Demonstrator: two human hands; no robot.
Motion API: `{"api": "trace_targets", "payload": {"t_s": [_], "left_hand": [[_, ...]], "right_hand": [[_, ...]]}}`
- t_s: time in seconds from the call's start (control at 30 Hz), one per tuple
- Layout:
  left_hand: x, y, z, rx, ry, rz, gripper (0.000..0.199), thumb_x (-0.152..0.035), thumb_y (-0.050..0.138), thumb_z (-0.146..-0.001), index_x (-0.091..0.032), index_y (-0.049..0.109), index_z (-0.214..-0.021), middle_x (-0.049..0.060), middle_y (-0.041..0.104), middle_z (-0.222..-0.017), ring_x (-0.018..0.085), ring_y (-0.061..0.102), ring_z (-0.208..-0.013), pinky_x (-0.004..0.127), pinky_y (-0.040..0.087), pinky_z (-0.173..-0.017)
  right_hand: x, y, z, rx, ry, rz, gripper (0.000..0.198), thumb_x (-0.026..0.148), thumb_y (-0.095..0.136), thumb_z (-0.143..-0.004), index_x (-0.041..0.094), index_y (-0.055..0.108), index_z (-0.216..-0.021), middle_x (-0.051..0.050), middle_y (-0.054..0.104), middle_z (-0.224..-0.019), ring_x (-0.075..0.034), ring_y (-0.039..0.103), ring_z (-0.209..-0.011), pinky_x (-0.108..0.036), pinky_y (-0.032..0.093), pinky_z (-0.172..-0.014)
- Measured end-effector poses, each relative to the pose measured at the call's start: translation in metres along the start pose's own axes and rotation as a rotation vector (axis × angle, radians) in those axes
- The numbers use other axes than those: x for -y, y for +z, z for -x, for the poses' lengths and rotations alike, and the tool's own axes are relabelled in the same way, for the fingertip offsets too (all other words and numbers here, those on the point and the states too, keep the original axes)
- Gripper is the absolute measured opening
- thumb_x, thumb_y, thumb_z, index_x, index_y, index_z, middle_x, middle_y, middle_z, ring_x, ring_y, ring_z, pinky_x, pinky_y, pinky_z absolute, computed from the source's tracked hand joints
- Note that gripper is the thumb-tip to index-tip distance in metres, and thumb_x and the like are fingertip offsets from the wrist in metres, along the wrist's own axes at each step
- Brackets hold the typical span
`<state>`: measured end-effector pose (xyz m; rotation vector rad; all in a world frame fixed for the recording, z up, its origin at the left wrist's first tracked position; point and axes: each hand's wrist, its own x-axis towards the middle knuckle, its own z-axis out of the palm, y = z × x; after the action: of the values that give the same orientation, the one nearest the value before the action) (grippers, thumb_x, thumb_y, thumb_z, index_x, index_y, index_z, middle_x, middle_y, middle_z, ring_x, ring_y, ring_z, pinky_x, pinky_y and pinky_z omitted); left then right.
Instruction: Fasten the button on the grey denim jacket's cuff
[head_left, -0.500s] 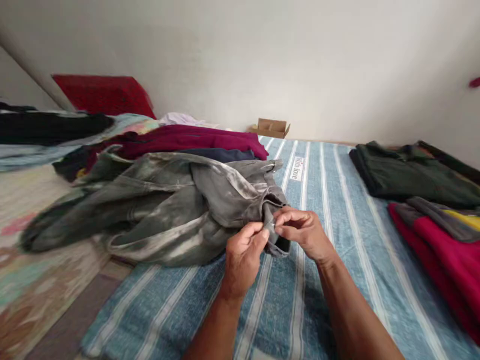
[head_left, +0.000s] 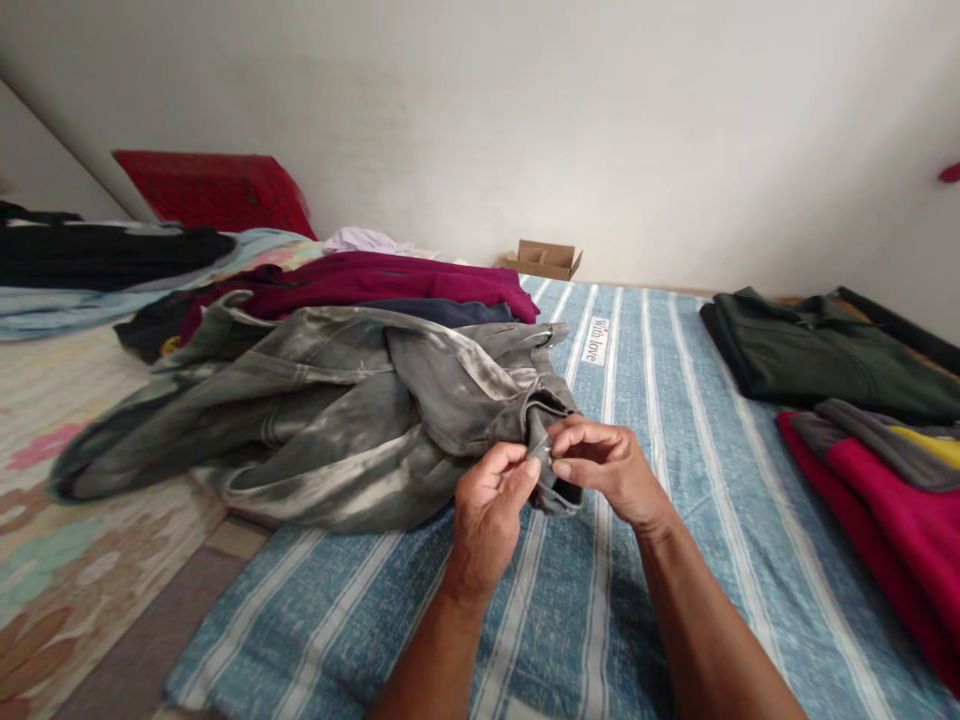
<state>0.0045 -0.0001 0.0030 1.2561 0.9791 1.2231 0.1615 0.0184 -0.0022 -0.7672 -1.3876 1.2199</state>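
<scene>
A pair of grey faded jeans (head_left: 337, 410) lies crumpled across the middle, with its waistband end toward the right. My left hand (head_left: 491, 500) pinches the cloth at that end between thumb and fingers. Opposite it, my right hand (head_left: 607, 470) is closed on the same edge, thumb and forefinger close together at a small shiny spot that may be a button. The fingertips of both hands are only a little apart. Inside the opening just below them the cloth looks dark.
Maroon clothing (head_left: 375, 280) lies behind the jeans. At right are folded dark green clothing (head_left: 832, 345) and pink-red clothing (head_left: 892, 500). A small cardboard box (head_left: 544, 262) stands by the wall. Striped blue cloth (head_left: 697, 560) covers the surface, with a "With love" label (head_left: 597, 341).
Both hands keep their hold on the jeans' edge, and the right thumb and forefinger have parted very slightly. The whole view has shifted a little.
</scene>
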Motion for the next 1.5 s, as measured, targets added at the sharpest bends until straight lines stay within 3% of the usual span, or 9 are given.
{"api": "trace_targets", "payload": {"t_s": [0.17, 0.37, 0.53, 0.73, 0.87, 1.0, 1.5], "left_hand": [[-0.001, 0.002, 0.000, -0.030, -0.004, 0.022, 0.027, -0.040, 0.061, -0.079, -0.013, 0.057, -0.078, -0.004, 0.046, -0.061, 0.005, 0.039, -0.057, 0.016, 0.032, -0.053], [0.000, 0.000, -0.002, -0.055, 0.071, 0.001, 0.028, -0.043, 0.056, -0.083, -0.015, 0.060, -0.087, -0.003, 0.053, -0.068, 0.006, 0.047, -0.063, 0.014, 0.038, -0.059], [-0.001, 0.002, 0.000, -0.044, 0.042, 0.045, 0.022, -0.036, 0.059, -0.082, -0.015, 0.060, -0.089, -0.002, 0.057, -0.074, 0.006, 0.051, -0.069, 0.013, 0.041, -0.065], [-0.004, 0.007, -0.001, -0.030, 0.001, 0.039, 0.017, -0.030, 0.061, -0.076, -0.013, 0.058, -0.078, -0.003, 0.053, -0.062, 0.005, 0.046, -0.057, 0.013, 0.036, -0.054], [-0.002, 0.009, -0.003, -0.049, 0.011, -0.019, 0.017, -0.029, 0.060, -0.075, -0.013, 0.059, -0.075, -0.003, 0.051, -0.061, 0.005, 0.044, -0.057, 0.014, 0.035, -0.054], [0.000, 0.010, -0.002, -0.065, 0.005, -0.049, 0.017, -0.030, 0.060, -0.075, -0.013, 0.058, -0.074, -0.002, 0.052, -0.064, 0.007, 0.046, -0.059, 0.016, 0.039, -0.057], [0.001, 0.009, -0.002, -0.044, 0.055, -0.069, 0.015, -0.028, 0.061, -0.076, -0.013, 0.059, -0.075, 0.000, 0.054, -0.068, 0.008, 0.049, -0.063, 0.016, 0.041, -0.061]], "right_hand": [[0.008, 0.004, 0.001, 0.040, 0.026, 0.096, 0.030, 0.025, 0.080, -0.062, 0.020, 0.056, -0.081, -0.001, 0.056, -0.088, -0.014, 0.051, -0.078, -0.028, 0.040, -0.072], [0.021, 0.014, 0.001, 0.029, 0.013, 0.242, 0.046, 0.027, 0.083, -0.056, 0.020, 0.051, -0.088, 0.001, 0.055, -0.085, -0.013, 0.050, -0.077, -0.026, 0.041, -0.069], [0.022, 0.015, 0.002, 0.019, 0.041, 0.243, 0.034, 0.021, 0.075, -0.064, 0.020, 0.050, -0.088, 0.001, 0.055, -0.085, -0.012, 0.051, -0.074, -0.026, 0.042, -0.069], [0.016, 0.009, 0.001, 0.012, 0.058, 0.133, 0.023, 0.015, 0.067, -0.067, 0.020, 0.052, -0.084, 0.002, 0.055, -0.084, -0.012, 0.053, -0.077, -0.027, 0.042, -0.073], [0.014, 0.006, 0.001, -0.033, 0.077, 0.077, 0.016, 0.021, 0.067, -0.069, 0.018, 0.055, -0.080, 0.001, 0.056, -0.080, -0.012, 0.053, -0.072, -0.025, 0.042, -0.067], [0.010, 0.002, 0.000, -0.068, 0.119, 0.019, 0.012, 0.026, 0.065, -0.071, 0.017, 0.057, -0.075, 0.000, 0.056, -0.071, -0.011, 0.049, -0.063, -0.024, 0.040, -0.059], [-0.003, -0.003, -0.001, -0.045, 0.097, -0.117, 0.006, 0.018, 0.061, -0.070, 0.017, 0.061, -0.065, 0.000, 0.055, -0.069, -0.012, 0.047, -0.065, -0.024, 0.037, -0.063]]}}
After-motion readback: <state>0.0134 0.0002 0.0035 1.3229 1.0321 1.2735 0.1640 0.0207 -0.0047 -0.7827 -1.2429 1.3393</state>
